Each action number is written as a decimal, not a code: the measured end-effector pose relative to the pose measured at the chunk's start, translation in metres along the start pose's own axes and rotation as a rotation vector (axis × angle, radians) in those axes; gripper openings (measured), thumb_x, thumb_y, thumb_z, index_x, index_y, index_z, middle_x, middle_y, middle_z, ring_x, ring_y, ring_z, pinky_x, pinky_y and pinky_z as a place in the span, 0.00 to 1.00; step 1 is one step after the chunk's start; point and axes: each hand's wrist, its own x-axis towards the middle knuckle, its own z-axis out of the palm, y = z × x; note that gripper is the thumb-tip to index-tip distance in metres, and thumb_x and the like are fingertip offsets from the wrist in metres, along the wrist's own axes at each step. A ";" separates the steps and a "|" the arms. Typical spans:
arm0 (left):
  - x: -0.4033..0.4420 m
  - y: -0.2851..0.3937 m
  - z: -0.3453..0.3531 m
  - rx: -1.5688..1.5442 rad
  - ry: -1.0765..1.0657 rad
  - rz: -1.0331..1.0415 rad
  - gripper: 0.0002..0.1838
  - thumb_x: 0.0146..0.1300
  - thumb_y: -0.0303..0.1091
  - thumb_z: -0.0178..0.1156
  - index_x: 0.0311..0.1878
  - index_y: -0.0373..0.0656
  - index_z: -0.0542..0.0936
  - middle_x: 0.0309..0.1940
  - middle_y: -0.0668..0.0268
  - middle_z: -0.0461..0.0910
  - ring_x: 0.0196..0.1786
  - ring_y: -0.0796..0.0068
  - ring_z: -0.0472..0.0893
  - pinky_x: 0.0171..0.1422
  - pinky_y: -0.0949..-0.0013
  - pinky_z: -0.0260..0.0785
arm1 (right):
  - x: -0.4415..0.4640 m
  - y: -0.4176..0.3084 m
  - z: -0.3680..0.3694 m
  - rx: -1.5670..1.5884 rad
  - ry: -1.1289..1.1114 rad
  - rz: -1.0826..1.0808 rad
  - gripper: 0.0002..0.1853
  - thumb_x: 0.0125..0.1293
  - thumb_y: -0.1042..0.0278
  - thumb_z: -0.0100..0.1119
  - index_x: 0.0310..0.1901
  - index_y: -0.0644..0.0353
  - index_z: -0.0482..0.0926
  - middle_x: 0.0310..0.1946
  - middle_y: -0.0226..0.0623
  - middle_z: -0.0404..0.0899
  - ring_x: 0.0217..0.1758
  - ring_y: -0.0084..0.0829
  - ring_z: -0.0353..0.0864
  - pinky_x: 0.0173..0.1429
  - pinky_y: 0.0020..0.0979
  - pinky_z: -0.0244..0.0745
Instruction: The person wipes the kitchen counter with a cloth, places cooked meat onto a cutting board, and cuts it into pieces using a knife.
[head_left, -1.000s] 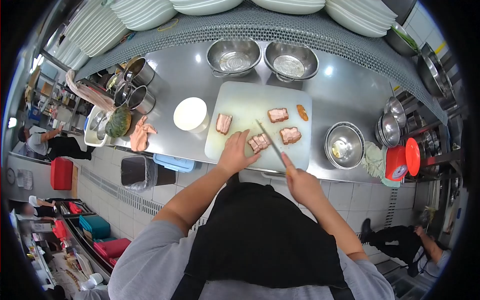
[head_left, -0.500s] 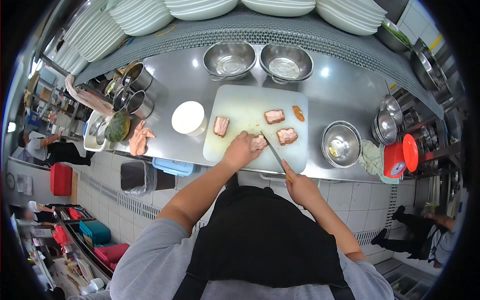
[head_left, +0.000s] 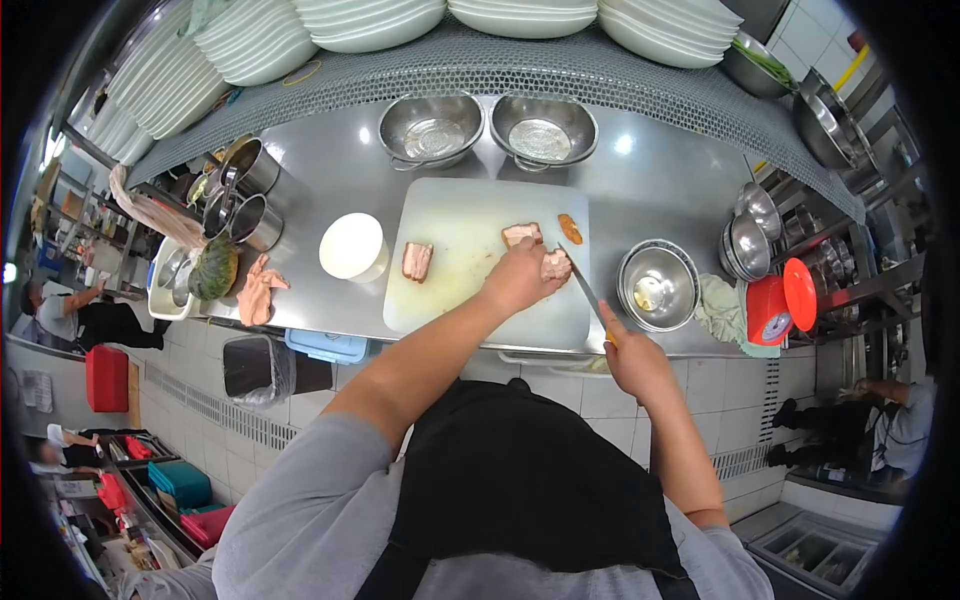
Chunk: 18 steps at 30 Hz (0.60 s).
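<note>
On the white cutting board (head_left: 440, 305), the fingers of my left hand (head_left: 518, 280) are closed on a piece of pork belly (head_left: 556, 265) at the board's right side. My right hand (head_left: 637, 358) grips a knife (head_left: 586, 282) by its yellowish handle, the blade slanting up to that piece. Just above my left fingers lies a second pork piece (head_left: 521, 234), partly covered by them. A third pork piece (head_left: 417, 262) sits apart on the left. Near the upper right corner rests a thin browned slice (head_left: 570, 229). Whatever lies beneath my left palm is hidden.
Two steel colanders (head_left: 430, 130) stand behind the board. A white tub (head_left: 354, 247) is to its left, nested steel bowls (head_left: 657, 285) to its right. Farther right are a green cloth (head_left: 722, 308) and a red scale (head_left: 768, 312). Plate stacks (head_left: 370, 22) line the shelf above.
My left hand has moved right and up the board to the right-hand pork pieces. The knife and right hand have shifted right too. The whole view has slid slightly.
</note>
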 end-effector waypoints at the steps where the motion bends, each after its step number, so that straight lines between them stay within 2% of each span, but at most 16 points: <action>1: 0.001 -0.002 0.004 -0.001 0.001 0.007 0.29 0.55 0.44 0.72 0.54 0.32 0.78 0.53 0.48 0.75 0.53 0.49 0.81 0.57 0.55 0.76 | 0.004 0.004 0.007 -0.027 0.000 -0.005 0.36 0.72 0.65 0.53 0.79 0.41 0.53 0.39 0.50 0.84 0.40 0.50 0.85 0.48 0.50 0.80; 3: -0.001 -0.004 0.010 0.013 -0.029 -0.049 0.34 0.54 0.47 0.73 0.60 0.34 0.77 0.54 0.49 0.74 0.55 0.48 0.80 0.60 0.54 0.75 | 0.006 0.008 0.014 -0.049 0.003 -0.001 0.36 0.72 0.64 0.52 0.79 0.42 0.53 0.40 0.49 0.85 0.40 0.50 0.85 0.48 0.50 0.80; 12: -0.016 -0.003 -0.005 0.081 -0.042 -0.072 0.47 0.50 0.50 0.76 0.70 0.38 0.68 0.63 0.49 0.71 0.64 0.48 0.75 0.70 0.56 0.68 | 0.004 0.009 0.012 0.009 -0.025 0.056 0.36 0.72 0.63 0.52 0.79 0.41 0.53 0.39 0.50 0.85 0.40 0.49 0.86 0.48 0.49 0.80; 14: -0.015 -0.009 -0.001 0.042 -0.037 -0.041 0.45 0.50 0.49 0.76 0.69 0.38 0.69 0.61 0.49 0.73 0.64 0.49 0.75 0.70 0.56 0.68 | 0.003 0.009 0.009 0.058 0.019 0.042 0.34 0.72 0.66 0.52 0.78 0.42 0.57 0.38 0.54 0.84 0.39 0.54 0.85 0.47 0.51 0.79; 18: -0.010 -0.017 0.006 -0.049 -0.066 -0.016 0.43 0.51 0.45 0.76 0.68 0.38 0.70 0.59 0.49 0.75 0.65 0.51 0.75 0.71 0.57 0.68 | 0.003 0.009 0.008 0.081 0.029 -0.005 0.34 0.72 0.66 0.52 0.78 0.41 0.57 0.38 0.56 0.84 0.39 0.54 0.85 0.47 0.51 0.80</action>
